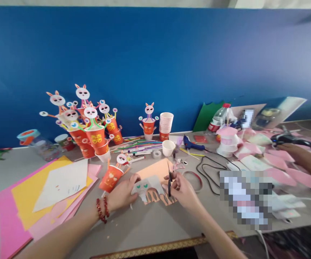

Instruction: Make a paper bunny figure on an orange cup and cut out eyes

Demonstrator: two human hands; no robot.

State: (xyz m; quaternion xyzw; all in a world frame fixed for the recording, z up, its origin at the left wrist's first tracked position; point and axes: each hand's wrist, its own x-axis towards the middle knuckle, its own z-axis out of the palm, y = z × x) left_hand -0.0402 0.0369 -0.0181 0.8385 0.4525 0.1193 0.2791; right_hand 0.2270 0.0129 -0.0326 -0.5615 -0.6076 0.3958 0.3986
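Note:
My left hand (125,191), with red bead bracelets at the wrist, pinches the left side of a cut-up white paper piece (151,182) bearing two small green shapes. Black-handled scissors (169,180) are gripped in my right hand (181,188), their blades pointing away from me. Under and beyond the white piece lie a peach paper sheet (155,167) and peach cut strips (152,196). Just left of my left hand, a red paper cup with a rabbit face (111,178) leans over.
Several red-cup rabbit figures (95,137) stand at the back left, above stacked coloured sheets (23,194). A blue glue gun (191,144) trails a black cord (207,172). At right, another person's hand (290,153) is near pink paper pieces (276,162). Stacked white cups (166,124) stand behind.

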